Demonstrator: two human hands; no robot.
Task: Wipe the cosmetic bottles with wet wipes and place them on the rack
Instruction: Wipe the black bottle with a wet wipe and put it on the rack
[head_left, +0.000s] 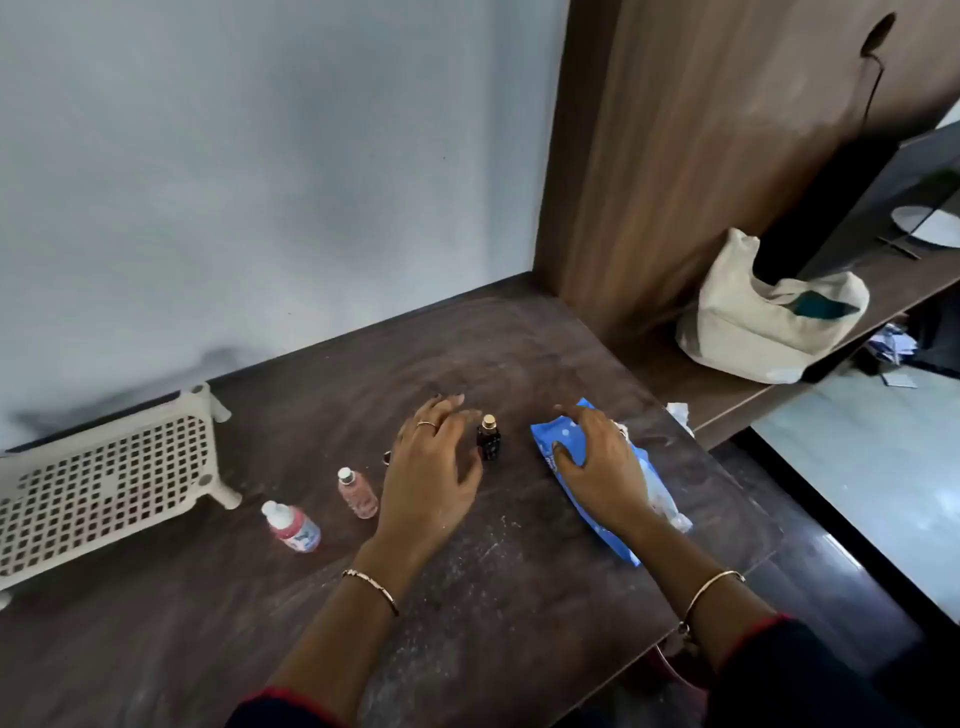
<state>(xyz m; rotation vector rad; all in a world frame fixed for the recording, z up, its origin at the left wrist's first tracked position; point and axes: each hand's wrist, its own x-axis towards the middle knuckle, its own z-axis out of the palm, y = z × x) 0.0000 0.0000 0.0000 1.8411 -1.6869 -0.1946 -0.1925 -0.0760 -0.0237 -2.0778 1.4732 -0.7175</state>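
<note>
While the right hand (597, 467) is laid over the blue wet-wipe pack (550, 434) with its fingers spread and arched, nothing is seen to be pinched or lifted by it. Whether a wipe is being drawn out cannot be told, since the pack's opening is covered by the palm. The left hand (431, 467) is held just beside the small dark bottle with the gold cap (489, 444), fingers splayed and relaxed, thumb near the bottle's base; contact cannot be confirmed. That bottle is stood upright on the dark wooden table (519, 597), between the two hands. Two pink bottles are found further left, a slim one (358, 493) near the left hand and a labelled one (297, 527) nearer the white perforated rack (104, 483), on which no bottle is seen.

Several risks may be judged from this. The dark bottle is narrow and tall for its base, so it could be tipped by a careless closing of the thumb and sent rolling. The pack is lying close to the table's right edge, so it could be dragged off if a wipe is tugged without the pack being pinned. Once wetted, the smooth bottles could be let slip, and small bases might be unsettled by the rack's holes.
</note>
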